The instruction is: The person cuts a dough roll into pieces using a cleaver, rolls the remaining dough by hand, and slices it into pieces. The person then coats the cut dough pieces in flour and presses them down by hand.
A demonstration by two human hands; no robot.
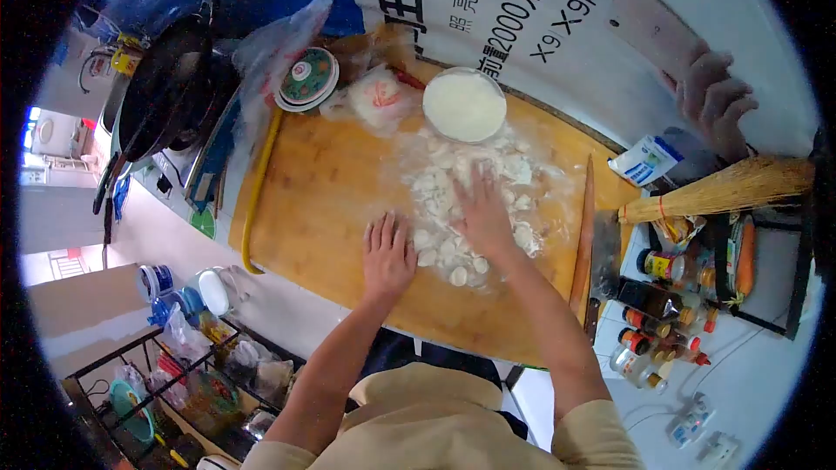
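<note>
Several small floured dough pieces point(457, 257) lie spread over the right half of a wooden board point(322, 174), with loose white flour point(540, 183) around them. My right hand point(483, 213) rests over the middle of the dough, fingers stretched out and touching the floury pieces; whatever is under the palm is hidden. My left hand point(389, 252) lies flat on the bare wood just left of the dough, fingers extended, holding nothing. Behind the dough stands a round bowl of white flour point(465, 104). A long tapered rolling pin point(583, 235) lies along the board's right side.
A cleaver point(605, 257) lies right of the rolling pin, near several seasoning bottles point(653, 296) and a straw brush point(723, 190). Plastic bags point(379, 96) and a lidded green-patterned container point(309, 78) stand at the back. A yellow rod point(259, 191) edges the left; a black wok point(165, 87) stands beyond.
</note>
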